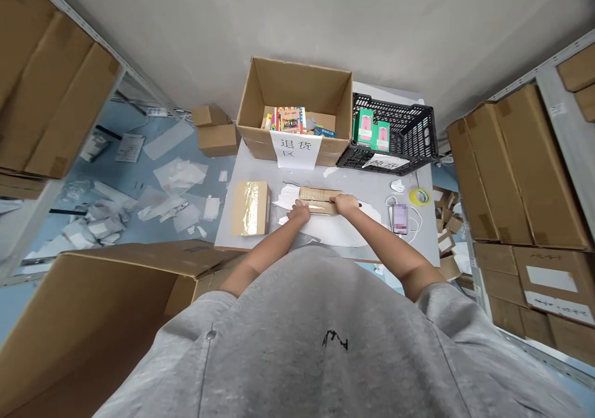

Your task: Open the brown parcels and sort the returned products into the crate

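A small flat cardboard box lies on torn white paper at the front of the table. At its left end, my left hand grips the near corner with bent fingers. My right hand is closed at the box's right end. Out of that fist stick a red tip on the box side and a dark end on the other, like a slim box cutter. Much of this tool is hidden by the fingers. To the left stands a closed carton with shiny tape.
Behind are an open carton with colourful boxes and a black crate holding green-and-pink packs. At right lie a phone with a white cable and a tape roll. A large open carton stands at lower left. Paper scraps litter the floor.
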Available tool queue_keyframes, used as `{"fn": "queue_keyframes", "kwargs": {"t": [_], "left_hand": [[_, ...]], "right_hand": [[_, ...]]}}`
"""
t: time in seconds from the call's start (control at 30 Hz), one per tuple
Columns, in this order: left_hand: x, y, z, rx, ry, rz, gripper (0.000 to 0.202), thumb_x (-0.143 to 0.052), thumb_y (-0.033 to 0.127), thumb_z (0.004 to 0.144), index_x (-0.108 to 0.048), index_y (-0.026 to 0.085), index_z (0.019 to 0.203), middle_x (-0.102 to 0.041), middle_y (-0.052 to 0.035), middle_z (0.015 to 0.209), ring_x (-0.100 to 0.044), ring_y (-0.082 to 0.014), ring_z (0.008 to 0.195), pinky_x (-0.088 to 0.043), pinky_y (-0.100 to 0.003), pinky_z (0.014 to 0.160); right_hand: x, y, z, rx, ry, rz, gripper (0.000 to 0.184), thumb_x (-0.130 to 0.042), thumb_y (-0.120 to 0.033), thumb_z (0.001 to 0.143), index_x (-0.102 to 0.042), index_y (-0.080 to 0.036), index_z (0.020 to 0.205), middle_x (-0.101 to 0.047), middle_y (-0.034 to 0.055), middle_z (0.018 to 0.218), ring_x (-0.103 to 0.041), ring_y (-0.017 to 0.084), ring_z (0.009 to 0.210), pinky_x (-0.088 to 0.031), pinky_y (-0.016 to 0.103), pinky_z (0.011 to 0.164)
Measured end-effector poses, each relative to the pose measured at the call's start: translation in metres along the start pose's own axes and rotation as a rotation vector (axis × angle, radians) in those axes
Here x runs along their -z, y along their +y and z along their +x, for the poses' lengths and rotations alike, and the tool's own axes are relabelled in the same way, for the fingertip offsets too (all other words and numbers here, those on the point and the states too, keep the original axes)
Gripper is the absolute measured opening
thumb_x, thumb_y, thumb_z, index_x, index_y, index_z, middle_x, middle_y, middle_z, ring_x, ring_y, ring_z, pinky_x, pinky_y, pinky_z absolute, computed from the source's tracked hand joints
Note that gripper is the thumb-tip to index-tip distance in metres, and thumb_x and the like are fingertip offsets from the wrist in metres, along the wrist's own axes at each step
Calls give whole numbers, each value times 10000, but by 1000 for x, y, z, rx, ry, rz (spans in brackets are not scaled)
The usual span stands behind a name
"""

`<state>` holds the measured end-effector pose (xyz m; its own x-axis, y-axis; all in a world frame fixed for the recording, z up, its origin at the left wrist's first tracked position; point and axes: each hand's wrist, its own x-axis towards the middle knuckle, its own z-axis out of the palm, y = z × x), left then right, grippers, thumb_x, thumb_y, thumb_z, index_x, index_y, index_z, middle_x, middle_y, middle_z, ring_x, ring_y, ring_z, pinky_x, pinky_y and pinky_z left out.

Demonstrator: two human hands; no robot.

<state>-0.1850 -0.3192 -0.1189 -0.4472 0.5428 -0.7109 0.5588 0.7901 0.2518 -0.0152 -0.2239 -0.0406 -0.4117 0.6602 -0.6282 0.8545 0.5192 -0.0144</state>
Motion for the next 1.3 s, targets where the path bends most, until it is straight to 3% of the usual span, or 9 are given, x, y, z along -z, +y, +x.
{"fn": "queue_keyframes", "kwargs": {"t": [0.2, 0.37, 0.53, 0.6, 0.67, 0.77, 0.87, 1.0, 1.3], "left_hand": [[1, 4, 2, 30, 11, 12, 488, -289, 502, 1067, -482, 233, 1424, -627, -205, 1465, -642, -359, 1325, -436, -547, 1098], [2, 2, 1, 18, 41, 32, 468, -316, 485, 1053, -516, 225, 1387, -678, -218, 1379, -679, -363, 1265, -444, -575, 1081], [-4, 2, -7, -60, 210, 78, 556, -397, 405, 1015, -472, 162, 1509, -523, -263, 1562, -503, -386, 1469, -384, -605, 1165], [-5, 4, -11, -187, 329, 112, 668, -466, 314, 963, -383, 124, 1598, -364, -258, 1682, -314, -387, 1587, -299, -618, 1229], [-2, 11, -13, -445, 413, 158, 762, -531, 223, 893, -354, 120, 1628, -304, -229, 1718, -224, -370, 1619, -234, -602, 1268], [5, 30, -12, -864, 395, 234, 619, -536, 166, 884, -542, 161, 1503, -482, -196, 1591, -400, -337, 1509, -306, -518, 1245], [9, 54, -7, -1029, 301, 310, 398, -480, 227, 973, -665, 197, 1324, -607, -173, 1380, -520, -323, 1334, -396, -476, 1162], [6, 72, -3, -1040, 277, 380, 364, -497, 346, 1017, -647, 207, 1318, -579, -181, 1369, -482, -351, 1321, -381, -492, 1140], [-4, 66, -5, -1017, 213, 331, 539, -488, 440, 1024, -516, 167, 1489, -474, -223, 1530, -394, -389, 1429, -270, -512, 1213]], "right_hand": [[-2, 22, -28, -133, 20, 4, 443, -556, -81, 974, -719, -216, 1362, -733, 222, 1280, -721, 339, 1185, -540, 415, 951], [-10, 47, -47, -212, 69, 130, 345, -612, -132, 976, -757, -235, 1272, -754, 208, 1232, -734, 334, 1153, -532, 408, 945], [-29, 73, -64, -360, 214, 624, 258, -560, -295, 1054, -703, -218, 1254, -787, 127, 1009, -781, 260, 902, -589, 343, 814], [-39, 69, -66, -418, 197, 980, 253, -494, -307, 1087, -611, -204, 1287, -741, 58, 815, -762, 212, 691, -613, 315, 694], [-49, 55, -63, -448, 151, 1306, 222, -418, -314, 1118, -526, -197, 1272, -655, -12, 663, -731, 197, 568, -623, 309, 603], [-61, 30, -54, -437, 138, 1536, 197, -437, -397, 1123, -483, -213, 1177, -590, -56, 577, -711, 193, 500, -621, 292, 534], [-71, 13, -44, -427, 187, 1503, 178, -456, -395, 1121, -488, -221, 1129, -570, -73, 557, -680, 166, 450, -583, 235, 479], [-80, 4, -36, -454, 213, 1364, 171, -443, -370, 1128, -510, -214, 1148, -570, -78, 573, -660, 138, 434, -542, 193, 463], [-77, -7, -34, -542, 217, 1118, 324, -479, -502, 1100, -523, -212, 1238, -753, 38, 843, -712, 145, 544, -552, 219, 538]]}}
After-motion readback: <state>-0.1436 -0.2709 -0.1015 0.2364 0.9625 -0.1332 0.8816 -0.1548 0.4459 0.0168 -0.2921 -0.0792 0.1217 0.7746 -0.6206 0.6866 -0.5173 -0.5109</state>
